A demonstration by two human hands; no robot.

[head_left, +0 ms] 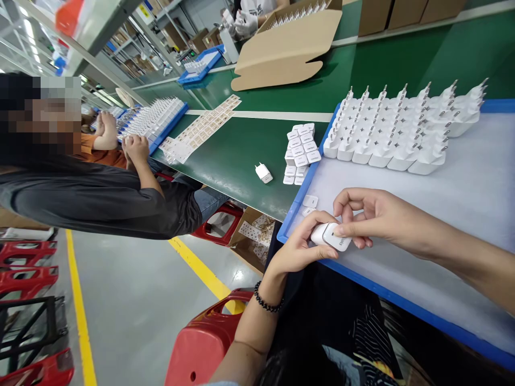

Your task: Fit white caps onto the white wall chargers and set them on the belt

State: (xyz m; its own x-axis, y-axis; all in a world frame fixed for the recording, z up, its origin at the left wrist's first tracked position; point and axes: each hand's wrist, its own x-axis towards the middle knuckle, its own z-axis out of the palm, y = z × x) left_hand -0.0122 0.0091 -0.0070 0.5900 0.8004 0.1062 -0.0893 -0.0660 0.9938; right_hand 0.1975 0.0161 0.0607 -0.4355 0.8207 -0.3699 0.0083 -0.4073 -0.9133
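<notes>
My left hand (300, 245) is wrapped round a white plug charger (318, 234), held over the near edge of the blue-rimmed tray (295, 214). A flat white end plate with small print faces my right hand (372, 214). That hand's fingers are curled, and its thumb tip presses on the plate; whether the plate is loose cannot be made out. Two small white plates (310, 201) lie on the tray just beyond my left hand. Rows of white chargers (386, 134) stand on the tray's far part, pins up.
Stacked white plates (301, 147) and a lone charger (264, 173) lie on the green table (225, 166). Behind are label sheets (205, 126) and an open cardboard box (281, 51). A co-worker (100, 198) sits at left. A red stool (201, 343) stands beside me.
</notes>
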